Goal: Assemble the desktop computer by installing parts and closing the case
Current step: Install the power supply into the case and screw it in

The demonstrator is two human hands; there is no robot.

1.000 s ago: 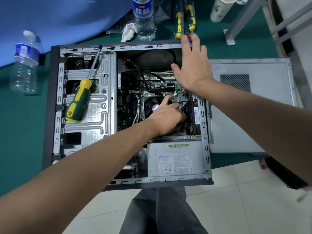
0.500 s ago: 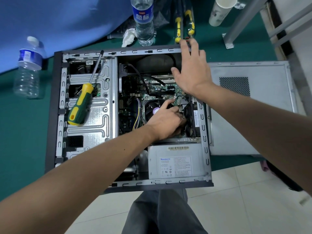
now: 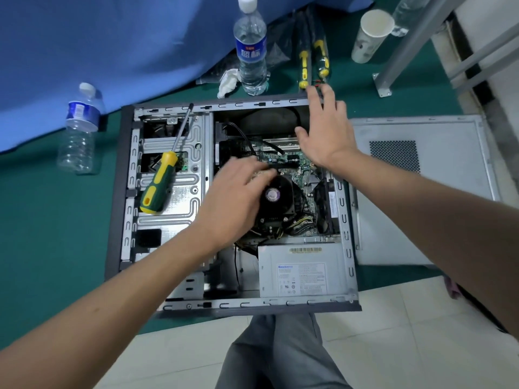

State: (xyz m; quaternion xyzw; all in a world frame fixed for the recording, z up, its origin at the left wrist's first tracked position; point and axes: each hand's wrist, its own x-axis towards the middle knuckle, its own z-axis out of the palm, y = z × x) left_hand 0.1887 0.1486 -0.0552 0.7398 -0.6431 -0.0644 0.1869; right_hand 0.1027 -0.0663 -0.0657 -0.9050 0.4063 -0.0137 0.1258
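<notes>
A: Two bare hands are inside the open grey metal computer case (image 3: 346, 209), which lies on its side on the green-covered counter (image 3: 42, 248). How does each grip stand?

B: Left hand (image 3: 234, 199) hovers over the green motherboard (image 3: 302, 171), beside the round black cooler fan with the purple centre sticker (image 3: 276, 196). Its fingers (image 3: 252, 167) are motion-blurred, loosely spread, and I cannot tell whether they touch the board or pinch anything.

A: And the right hand (image 3: 327, 133)?

B: Fingers straight and spread, fingertips lying on the case's far top rim, thumb pointing inward over the board. It holds nothing.

A: Any writing you can read?

B: The silver power supply box (image 3: 300, 270) in the near corner has a yellow barcode strip and a white label with a blue brand word, too small to read. The upright clear plastic water bottle with the blue label (image 3: 250, 49) behind the case shows white Chinese characters; I cannot make them out for certain. The fan sticker is illegible.

A: What else is about?

B: A green-and-yellow-handled screwdriver (image 3: 158, 183) lies on the silver drive cage. The detached grey side panel with a mesh vent (image 3: 421, 189) lies flat just right of the case. A second, emptier clear bottle (image 3: 78, 130) stands to the left by the blue cloth (image 3: 112, 46), a white paper cup (image 3: 370, 35) at the back, and two yellow-and-black tools (image 3: 313, 61) beyond the rim
</notes>
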